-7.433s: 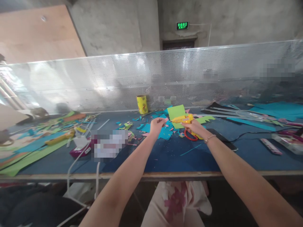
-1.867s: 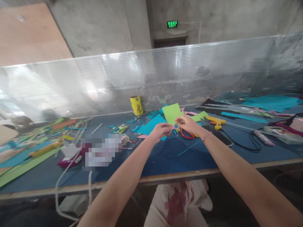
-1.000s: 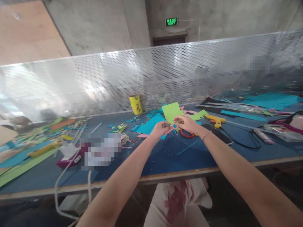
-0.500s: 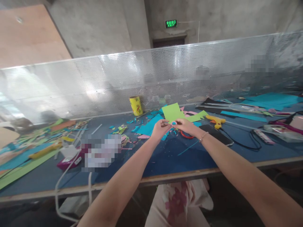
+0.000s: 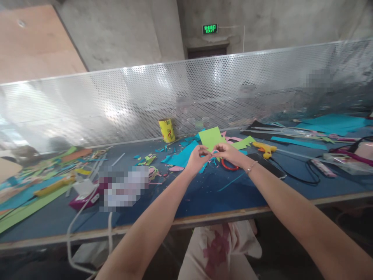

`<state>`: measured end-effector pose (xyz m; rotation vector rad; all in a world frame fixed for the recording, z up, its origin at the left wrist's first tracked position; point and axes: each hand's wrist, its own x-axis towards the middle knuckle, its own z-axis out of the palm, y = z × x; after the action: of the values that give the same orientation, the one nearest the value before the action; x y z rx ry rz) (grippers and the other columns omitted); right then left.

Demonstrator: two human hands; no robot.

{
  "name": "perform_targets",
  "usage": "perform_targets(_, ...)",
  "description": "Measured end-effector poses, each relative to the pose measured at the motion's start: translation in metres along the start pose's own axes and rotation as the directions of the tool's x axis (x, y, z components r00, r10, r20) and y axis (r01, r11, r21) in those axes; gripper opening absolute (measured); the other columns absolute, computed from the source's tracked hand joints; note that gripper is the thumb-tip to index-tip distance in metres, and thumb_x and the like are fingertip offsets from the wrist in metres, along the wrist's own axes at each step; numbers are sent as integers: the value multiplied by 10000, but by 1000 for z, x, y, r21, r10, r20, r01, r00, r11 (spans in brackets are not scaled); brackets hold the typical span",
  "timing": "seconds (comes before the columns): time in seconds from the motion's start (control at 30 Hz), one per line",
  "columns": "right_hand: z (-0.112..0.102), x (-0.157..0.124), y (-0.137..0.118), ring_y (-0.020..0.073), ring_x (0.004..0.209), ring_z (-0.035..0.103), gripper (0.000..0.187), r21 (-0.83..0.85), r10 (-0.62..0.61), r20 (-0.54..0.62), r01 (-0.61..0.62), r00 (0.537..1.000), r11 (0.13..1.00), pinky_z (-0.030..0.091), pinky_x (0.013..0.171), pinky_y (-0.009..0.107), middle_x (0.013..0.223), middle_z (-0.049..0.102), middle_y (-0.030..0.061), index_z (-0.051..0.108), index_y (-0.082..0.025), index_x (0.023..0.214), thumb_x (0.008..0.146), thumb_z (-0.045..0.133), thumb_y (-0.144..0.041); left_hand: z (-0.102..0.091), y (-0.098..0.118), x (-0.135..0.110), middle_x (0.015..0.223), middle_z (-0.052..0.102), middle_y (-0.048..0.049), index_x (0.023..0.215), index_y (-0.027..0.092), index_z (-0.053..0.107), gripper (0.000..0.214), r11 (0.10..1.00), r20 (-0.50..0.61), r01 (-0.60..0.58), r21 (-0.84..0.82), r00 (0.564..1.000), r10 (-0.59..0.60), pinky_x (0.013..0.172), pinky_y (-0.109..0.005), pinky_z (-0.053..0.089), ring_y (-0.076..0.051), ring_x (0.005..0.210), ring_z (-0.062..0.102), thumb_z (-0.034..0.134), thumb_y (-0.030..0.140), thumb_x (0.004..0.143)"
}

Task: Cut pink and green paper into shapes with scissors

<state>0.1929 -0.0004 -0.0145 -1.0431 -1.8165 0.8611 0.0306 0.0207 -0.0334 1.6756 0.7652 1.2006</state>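
My left hand and my right hand meet over the blue table, fingertips pinched together on a small paper piece that is too small to make out well. Just behind them lies a lime-green paper sheet on teal paper. Red-handled scissors lie under my right wrist. A yellow glue gun rests on the table to the right of my right hand, with its black cord trailing off to the right.
A yellow tube stands by the perforated metal screen at the back. A black phone lies right of the scissors. Paper scraps and strips cover the left end. White cables hang over the front edge.
Earlier my right hand held the glue gun; it now lies on the table to the right. Both hands have since stayed pinched together on the small piece, shifting only slightly.
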Motion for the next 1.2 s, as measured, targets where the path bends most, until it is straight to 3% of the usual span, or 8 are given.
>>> perform_targets(0.23, -1, -3, -5, 50, 533, 414, 246, 255, 108, 116, -135, 987, 957, 326, 481, 200, 688, 484, -23, 518, -152, 800, 642, 647, -289, -3, 8, -2, 682, 598, 10, 869, 157, 436, 353, 999, 89, 8, -32, 996, -6, 562, -210, 408, -85, 601, 546, 666, 243, 616)
perform_targets(0.37, -3, -4, -7, 69, 616, 479, 245, 303, 131, 154, -173, 979, 937, 390, 550, 211, 741, 518, 3, 523, -149, 812, 632, 660, -243, -4, 11, -3, 680, 589, 13, 863, 155, 438, 368, 998, 134, 27, -58, 991, -19, 510, -185, 381, -71, 564, 523, 681, 258, 607)
perform_targets(0.6, -2, -8, -14, 91, 681, 512, 257, 241, 132, 162, -170, 978, 955, 434, 603, 229, 798, 529, 21, 505, -165, 903, 675, 614, -211, -3, 8, -3, 646, 578, 21, 840, 157, 452, 370, 997, 132, 48, -68, 990, -39, 468, -173, 354, -61, 524, 498, 692, 287, 590)
perform_targets(0.83, -1, -2, 0, 79, 618, 488, 267, 30, 118, -25, -117, 993, 993, 421, 554, 236, 855, 533, 36, 497, -160, 909, 710, 589, -313, -2, 1, 1, 640, 592, 18, 839, 155, 478, 376, 991, 51, 59, -118, 997, -53, 487, -186, 372, -74, 532, 521, 704, 267, 561)
perform_targets(1.03, -4, 2, 6, 94, 650, 504, 356, 77, -4, -44, 8, 999, 997, 431, 601, 244, 722, 507, -3, 476, -159, 953, 662, 639, -282, -3, -1, 2, 664, 606, 7, 820, 154, 499, 339, 987, 28, 63, -150, 998, -60, 563, -208, 410, -91, 603, 553, 703, 236, 562)
perform_targets(1.2, -5, 3, 7, 98, 643, 491, 337, -3, -55, -42, 55, 998, 998, 429, 599, 257, 707, 498, -6, 490, -153, 947, 673, 620, -299, -3, 2, 1, 626, 574, 8, 720, 137, 579, 205, 987, 16, 135, -89, 991, -134, 537, -203, 377, -72, 552, 494, 662, 279, 599)
